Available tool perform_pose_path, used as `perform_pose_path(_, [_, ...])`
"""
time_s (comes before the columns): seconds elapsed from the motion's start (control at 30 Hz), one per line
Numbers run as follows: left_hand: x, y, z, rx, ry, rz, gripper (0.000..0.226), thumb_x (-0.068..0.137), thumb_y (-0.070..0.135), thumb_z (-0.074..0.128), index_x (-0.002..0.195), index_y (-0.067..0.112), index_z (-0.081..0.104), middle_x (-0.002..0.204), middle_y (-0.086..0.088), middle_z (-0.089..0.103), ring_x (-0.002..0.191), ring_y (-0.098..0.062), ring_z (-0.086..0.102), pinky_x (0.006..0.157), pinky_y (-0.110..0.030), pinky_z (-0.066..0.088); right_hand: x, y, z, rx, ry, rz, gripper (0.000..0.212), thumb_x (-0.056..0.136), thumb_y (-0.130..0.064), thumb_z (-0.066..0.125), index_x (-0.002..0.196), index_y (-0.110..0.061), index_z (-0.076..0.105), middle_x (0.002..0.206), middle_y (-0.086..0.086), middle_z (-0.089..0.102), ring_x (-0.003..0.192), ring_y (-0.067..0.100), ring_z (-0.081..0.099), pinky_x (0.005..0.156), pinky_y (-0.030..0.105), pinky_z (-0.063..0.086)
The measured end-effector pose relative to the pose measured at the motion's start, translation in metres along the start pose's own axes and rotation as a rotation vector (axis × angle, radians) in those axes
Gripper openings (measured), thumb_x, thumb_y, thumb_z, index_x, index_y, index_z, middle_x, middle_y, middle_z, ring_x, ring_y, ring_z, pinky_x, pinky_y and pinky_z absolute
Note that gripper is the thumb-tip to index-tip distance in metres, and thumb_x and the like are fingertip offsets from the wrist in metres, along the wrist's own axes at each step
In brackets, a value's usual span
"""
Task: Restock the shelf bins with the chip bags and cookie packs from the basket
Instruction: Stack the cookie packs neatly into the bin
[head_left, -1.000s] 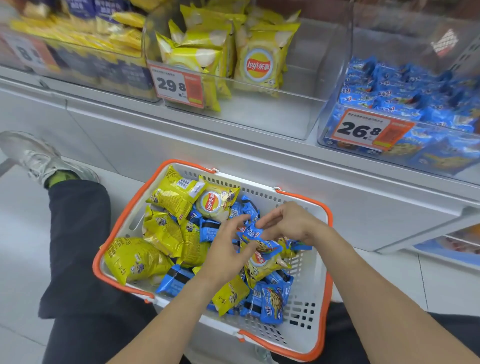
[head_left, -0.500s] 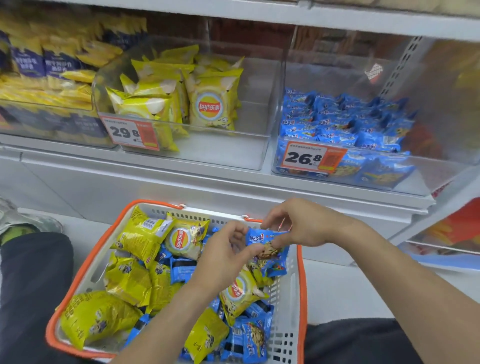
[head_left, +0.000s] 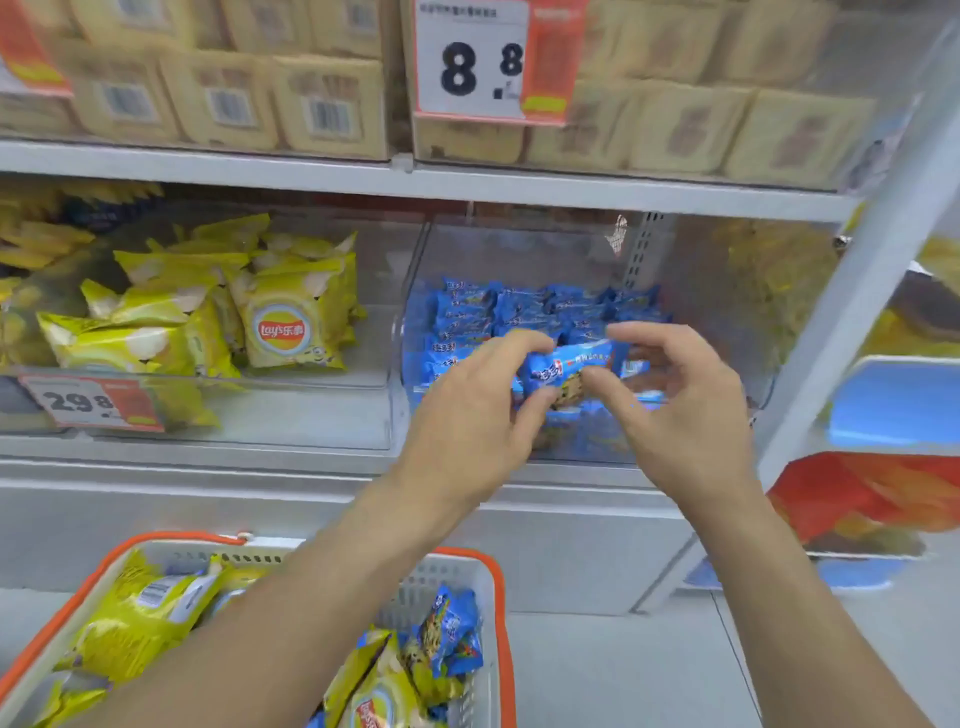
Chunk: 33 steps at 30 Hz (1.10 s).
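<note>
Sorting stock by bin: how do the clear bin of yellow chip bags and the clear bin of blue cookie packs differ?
The clear bin of yellow chip bags holds large puffy bags; the clear bin of blue cookie packs holds small flat packs. The chip bin shows a 29.8 tag; the cookie bin's front is hidden behind the hands. Both sit on one shelf.

Chip bin (head_left: 208, 410): left of cookie bin (head_left: 410, 332), same shelf.
Basket (head_left: 498, 613): floor, below, before shelf.
Boxes (head_left: 327, 104): shelf above, probably binned.
</note>
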<state>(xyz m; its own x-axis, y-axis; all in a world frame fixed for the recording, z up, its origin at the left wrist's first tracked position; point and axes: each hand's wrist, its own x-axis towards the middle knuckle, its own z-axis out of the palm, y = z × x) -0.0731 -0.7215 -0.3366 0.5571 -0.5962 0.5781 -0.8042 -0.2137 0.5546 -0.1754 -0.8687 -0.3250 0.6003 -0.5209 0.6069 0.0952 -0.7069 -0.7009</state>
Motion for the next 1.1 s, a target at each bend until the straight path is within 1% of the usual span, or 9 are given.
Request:
perform_pose_path(0.07, [0.030, 0.007, 0.011, 0.032, 0.008, 0.012, 0.029, 0.090, 0.025, 0.067, 0.117, 0.026, 0.057, 0.087, 0.017, 0.053, 0.073, -0.011, 0.058, 0.073, -0.035, 0.049, 0.007, 0.008, -0.011, -0.052, 0.148, 0.035, 0.026, 0.085, -0.020, 0.077, 0.108, -0.027, 0.066, 0.102, -0.006, 0.065, 0.090, 0.012, 0.065, 0.081, 0.026, 0.052])
perform_pose_path(0.2, [0.083, 0.006, 0.046, -0.062, -0.052, -0.110, 0.028, 0.090, 0.019, 0.067, 0.114, 0.021, 0.055, 0.076, -0.001, 0.060, 0.068, -0.017, 0.057, 0.068, -0.038, 0.047, 0.013, 0.029, -0.037, -0.261, 0.283, 0.198, 0.032, 0.083, -0.018, 0.073, 0.114, -0.018, 0.065, 0.108, 0.004, 0.059, 0.103, 0.022, 0.058, 0.091, 0.019, 0.039])
perform_pose_path(0.33, [0.126, 0.008, 0.091, -0.107, -0.119, -0.195, 0.028, 0.091, 0.018, 0.066, 0.117, 0.017, 0.056, 0.072, 0.003, 0.052, 0.065, -0.018, 0.051, 0.061, -0.030, 0.036, 0.011, 0.049, -0.057, -0.443, 0.218, 0.327, 0.065, 0.069, -0.037, 0.086, 0.126, -0.019, 0.060, 0.121, 0.013, 0.053, 0.114, 0.035, 0.047, 0.099, 0.034, 0.032])
perform_pose_path(0.47, [0.151, 0.008, 0.130, -0.073, -0.279, -0.227, 0.030, 0.093, 0.018, 0.064, 0.121, 0.017, 0.051, 0.095, -0.007, 0.057, 0.080, -0.024, 0.054, 0.067, -0.030, 0.041, 0.006, 0.063, -0.063, -0.365, 0.151, 0.364, 0.097, 0.049, -0.060, 0.084, 0.134, -0.025, 0.053, 0.123, 0.006, 0.056, 0.115, 0.032, 0.050, 0.101, 0.047, 0.042])
perform_pose_path(0.63, [0.166, 0.002, 0.146, 0.010, -0.416, -0.232, 0.032, 0.093, 0.019, 0.066, 0.124, 0.017, 0.055, 0.117, -0.006, 0.058, 0.086, -0.019, 0.051, 0.071, -0.025, 0.037, 0.011, 0.069, -0.065, -0.326, 0.167, 0.355, 0.100, 0.043, -0.058, 0.088, 0.132, -0.028, 0.053, 0.117, -0.002, 0.059, 0.116, 0.025, 0.045, 0.095, 0.038, 0.041])
perform_pose_path(0.8, [0.173, 0.001, 0.150, 0.146, -0.487, -0.157, 0.027, 0.091, 0.015, 0.069, 0.117, 0.015, 0.060, 0.123, -0.006, 0.058, 0.105, -0.026, 0.057, 0.085, -0.037, 0.049, 0.011, 0.071, -0.061, -0.270, 0.161, 0.363, 0.098, 0.047, -0.052, 0.093, 0.132, -0.031, 0.048, 0.114, -0.006, 0.057, 0.116, 0.022, 0.048, 0.094, 0.038, 0.043])
perform_pose_path(0.9, [0.176, 0.004, 0.152, 0.251, -0.550, -0.150, 0.026, 0.085, 0.019, 0.078, 0.105, 0.005, 0.068, 0.114, -0.011, 0.065, 0.104, -0.029, 0.062, 0.089, -0.041, 0.053, 0.012, 0.072, -0.060, -0.267, 0.160, 0.358, 0.100, 0.045, -0.054, 0.091, 0.132, -0.032, 0.047, 0.116, -0.005, 0.058, 0.114, 0.023, 0.051, 0.095, 0.041, 0.045])
perform_pose_path(1.03, [0.175, 0.001, 0.161, 0.351, -0.611, -0.156, 0.022, 0.079, 0.018, 0.083, 0.075, 0.008, 0.063, 0.082, -0.007, 0.065, 0.076, -0.024, 0.063, 0.067, -0.037, 0.053, 0.010, 0.071, -0.059, -0.258, 0.172, 0.365, 0.104, 0.041, -0.063, 0.083, 0.133, -0.032, 0.046, 0.118, -0.006, 0.057, 0.114, 0.021, 0.054, 0.097, 0.043, 0.047])
perform_pose_path(1.1, [0.175, 0.002, 0.163, 0.391, -0.588, -0.145, 0.017, 0.080, 0.012, 0.080, 0.078, 0.009, 0.063, 0.089, -0.012, 0.067, 0.081, -0.027, 0.066, 0.064, -0.037, 0.053, 0.009, 0.070, -0.058, -0.254, 0.172, 0.366, 0.104, 0.042, -0.063, 0.083, 0.134, -0.033, 0.045, 0.120, -0.005, 0.057, 0.116, 0.020, 0.053, 0.098, 0.042, 0.046])
